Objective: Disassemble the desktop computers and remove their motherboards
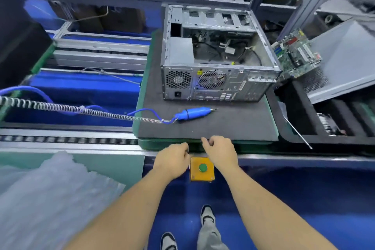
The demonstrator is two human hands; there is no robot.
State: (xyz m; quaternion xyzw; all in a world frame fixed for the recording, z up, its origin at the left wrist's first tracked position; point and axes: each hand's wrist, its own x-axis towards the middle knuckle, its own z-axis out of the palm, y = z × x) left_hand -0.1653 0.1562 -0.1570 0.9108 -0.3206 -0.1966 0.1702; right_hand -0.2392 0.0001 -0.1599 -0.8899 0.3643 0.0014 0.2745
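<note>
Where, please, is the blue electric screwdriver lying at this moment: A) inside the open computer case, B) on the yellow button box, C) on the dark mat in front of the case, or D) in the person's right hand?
C: the blue electric screwdriver lies flat on the dark mat, in front of the open computer case, with no hand on it.

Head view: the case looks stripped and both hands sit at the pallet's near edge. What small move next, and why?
Probably press the green button to send the pallet on. The motherboard already lies outside the case, the screwdriver is set down, and the left hand and right hand flank the button box, holding nothing.
</note>
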